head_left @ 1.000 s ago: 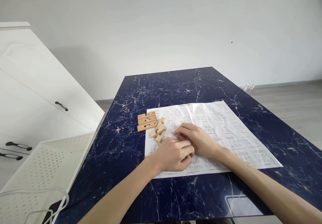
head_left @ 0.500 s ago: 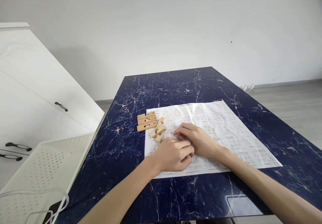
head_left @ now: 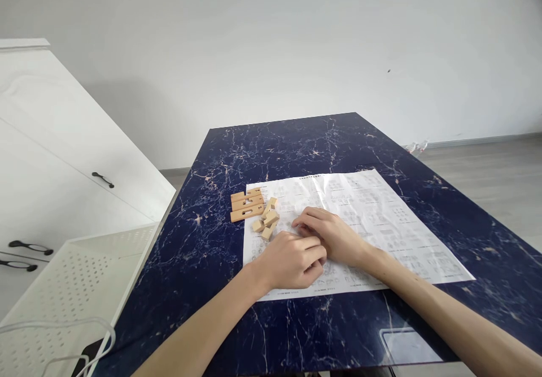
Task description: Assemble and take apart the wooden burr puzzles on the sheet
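Observation:
My left hand [head_left: 292,259] rests on the printed paper sheet [head_left: 364,196], its fingers curled in and closed, with nothing showing in them. Just beyond and to its right, my right hand [head_left: 324,230] lies on the same sheet, also with fingers curled; its fingertips point left. The two hands touch where they overlap. Close to the left hand is a small heap of pale wooden blocks [head_left: 270,217], some leaning on others. Left of the heap, three flat wooden pieces with cut-outs [head_left: 247,213] lie side by side, partly over the sheet's left edge.
A dark blue marbled table [head_left: 271,151] carries everything. To the left stand a white cabinet [head_left: 63,128] with black handles and a white perforated surface [head_left: 76,281] with a pale cable [head_left: 55,323]. A light wall [head_left: 254,44] is behind.

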Tool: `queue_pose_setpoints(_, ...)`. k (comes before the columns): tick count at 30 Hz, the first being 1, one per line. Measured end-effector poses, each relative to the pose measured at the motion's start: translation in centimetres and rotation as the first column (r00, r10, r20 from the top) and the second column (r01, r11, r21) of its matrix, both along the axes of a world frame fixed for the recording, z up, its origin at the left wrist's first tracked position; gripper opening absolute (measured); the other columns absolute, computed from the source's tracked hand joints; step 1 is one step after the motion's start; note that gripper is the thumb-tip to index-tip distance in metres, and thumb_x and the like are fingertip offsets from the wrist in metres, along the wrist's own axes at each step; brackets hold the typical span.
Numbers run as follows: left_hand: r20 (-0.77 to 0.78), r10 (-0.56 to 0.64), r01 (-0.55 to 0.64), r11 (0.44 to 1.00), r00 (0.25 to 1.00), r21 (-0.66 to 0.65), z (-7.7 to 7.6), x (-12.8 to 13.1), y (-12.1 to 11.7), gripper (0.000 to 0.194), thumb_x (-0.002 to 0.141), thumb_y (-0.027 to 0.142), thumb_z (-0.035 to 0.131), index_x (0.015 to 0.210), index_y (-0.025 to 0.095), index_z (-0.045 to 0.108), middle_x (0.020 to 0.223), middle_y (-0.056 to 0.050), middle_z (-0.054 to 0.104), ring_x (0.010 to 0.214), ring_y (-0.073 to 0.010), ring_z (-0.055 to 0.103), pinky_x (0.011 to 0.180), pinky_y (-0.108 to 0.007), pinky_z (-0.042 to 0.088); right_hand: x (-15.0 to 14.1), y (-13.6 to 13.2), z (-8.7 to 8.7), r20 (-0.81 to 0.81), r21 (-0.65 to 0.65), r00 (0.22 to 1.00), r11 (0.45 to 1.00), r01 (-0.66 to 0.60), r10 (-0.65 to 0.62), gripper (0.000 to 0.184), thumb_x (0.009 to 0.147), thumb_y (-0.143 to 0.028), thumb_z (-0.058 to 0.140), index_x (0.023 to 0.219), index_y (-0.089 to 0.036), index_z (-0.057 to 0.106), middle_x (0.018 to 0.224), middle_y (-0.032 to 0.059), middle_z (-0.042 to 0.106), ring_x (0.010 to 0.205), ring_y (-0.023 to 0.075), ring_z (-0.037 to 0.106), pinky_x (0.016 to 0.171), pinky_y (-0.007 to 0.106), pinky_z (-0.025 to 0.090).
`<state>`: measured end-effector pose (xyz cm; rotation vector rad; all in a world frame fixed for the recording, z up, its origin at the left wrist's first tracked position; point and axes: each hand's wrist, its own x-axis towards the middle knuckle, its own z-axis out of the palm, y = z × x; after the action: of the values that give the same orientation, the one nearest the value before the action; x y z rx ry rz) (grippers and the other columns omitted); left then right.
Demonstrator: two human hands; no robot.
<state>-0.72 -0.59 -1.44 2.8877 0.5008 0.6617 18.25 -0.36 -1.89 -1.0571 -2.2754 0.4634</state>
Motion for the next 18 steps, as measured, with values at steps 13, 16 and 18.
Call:
queue_pose_setpoints(13,0.018,0.008,-0.008,1.000,1.000,-0.001,-0.05,0.00,-0.01,0.017,0.088,0.012,0.054,0.082,0.019,0.068,0.072,0.000,0.071,0.059,-0.0150,0.061,0.055,-0.032,0.044,0.06,0.00,-0.04,0.003,-0.006,1.000,1.000,-0.006,0.006,0.030,0.093,0.002,0.056,0.110,-0.021,0.064,0.102,0.0070,0.068,0.085,0.0218,0.063,0.071,0.033,0.048)
queue_pose_setpoints(16,0.009,0.003,-0.003,1.000,1.000,-0.002,-0.08,0.01,0.01,0.017,0.088,0.011,0.054,0.082,0.019,0.068,0.072,0.001,0.071,0.059,-0.0150,0.061,0.055,-0.032,0.045,0.04,0.04,-0.12,-0.001,-0.004,1.000,1.000,-0.004,0.004,0.030,0.093,0.001,0.056,0.111,-0.022,0.064,0.102,0.0068,0.068,0.086,0.0218,0.063,0.072,0.033,0.049)
queue_pose_setpoints(18,0.020,0.002,-0.002,1.000,1.000,0.002,-0.14,0.01,0.03,0.017,0.088,0.011,0.054,0.082,0.019,0.068,0.071,0.001,0.071,0.059,-0.0150,0.060,0.054,-0.032,0.044,0.02,0.05,-0.09,-0.005,-0.002,1.000,1.000,-0.004,0.004,0.029,0.093,0.000,0.056,0.111,-0.022,0.064,0.103,0.0067,0.068,0.087,0.0216,0.063,0.072,0.033,0.049)
